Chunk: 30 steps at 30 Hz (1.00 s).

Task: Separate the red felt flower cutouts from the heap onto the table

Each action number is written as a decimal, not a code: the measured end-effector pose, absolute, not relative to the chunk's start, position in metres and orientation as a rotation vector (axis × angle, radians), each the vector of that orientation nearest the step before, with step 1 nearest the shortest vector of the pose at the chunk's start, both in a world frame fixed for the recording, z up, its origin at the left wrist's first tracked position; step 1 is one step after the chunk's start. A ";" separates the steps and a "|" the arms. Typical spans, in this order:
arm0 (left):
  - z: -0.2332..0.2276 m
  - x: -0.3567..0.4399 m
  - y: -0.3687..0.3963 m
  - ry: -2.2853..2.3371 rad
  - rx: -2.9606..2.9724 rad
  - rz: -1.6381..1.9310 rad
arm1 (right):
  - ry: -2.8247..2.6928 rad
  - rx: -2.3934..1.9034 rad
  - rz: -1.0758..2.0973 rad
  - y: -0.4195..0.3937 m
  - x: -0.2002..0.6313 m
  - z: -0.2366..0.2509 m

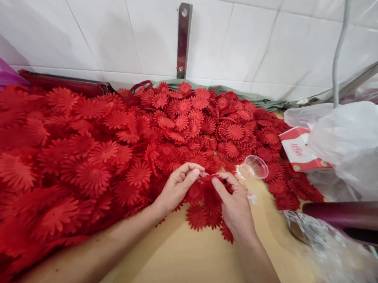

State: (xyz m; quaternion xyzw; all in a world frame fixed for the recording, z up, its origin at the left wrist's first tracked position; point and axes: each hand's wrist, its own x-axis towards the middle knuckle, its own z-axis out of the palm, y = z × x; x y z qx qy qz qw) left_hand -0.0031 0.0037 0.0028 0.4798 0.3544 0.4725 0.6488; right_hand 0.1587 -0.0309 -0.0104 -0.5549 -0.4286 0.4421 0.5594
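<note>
A big heap of red fabric flower pieces [89, 152] covers the tan table [181, 260] from the left edge to past the middle. My left hand [176, 187] and my right hand [234, 204] meet at the heap's near edge. Both pinch one small red flower piece [210, 177] between thumb and fingertips. More loose red flowers lie under and between the hands.
A small clear plastic cup [254, 167] lies tipped just right of my hands. A red and white carton [299, 150] and a clear plastic bag [352, 143] sit at the right. White tiled wall behind, with a metal bracket [183, 38]. Crinkled plastic wrap [335, 257] lies at lower right.
</note>
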 end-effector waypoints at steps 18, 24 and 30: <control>0.002 0.002 0.007 0.929 1.089 1.073 | -1.212 -1.364 0.863 -0.033 0.155 -0.001; 0.003 0.001 0.006 0.911 1.097 1.056 | -1.364 -1.352 0.702 -0.035 0.154 0.008; 0.003 0.001 0.004 0.846 1.145 0.993 | -1.216 -1.369 0.690 -0.032 0.157 0.003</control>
